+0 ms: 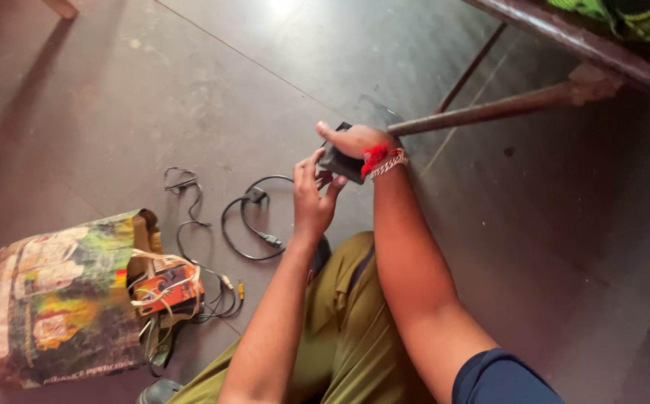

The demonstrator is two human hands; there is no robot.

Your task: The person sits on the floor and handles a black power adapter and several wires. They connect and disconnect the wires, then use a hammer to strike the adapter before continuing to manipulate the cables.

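Observation:
Both my hands meet over the floor in front of my knee. My right hand [355,140], with a red thread and a metal chain at the wrist, grips a small flat black device [338,162] from above. My left hand [311,196] reaches up from below, its fingertips touching the device's lower left side. Most of the device is hidden by the fingers. Below the hands lies a black cable [246,223] looped on the floor, with a small plug at its end.
A printed bag [59,299] lies at the left with an orange box [166,288] and tangled wires [216,293] at its mouth. A thinner black wire [182,187] lies further back. A metal furniture frame [504,108] crosses the upper right. My olive trouser leg [340,337] fills the bottom.

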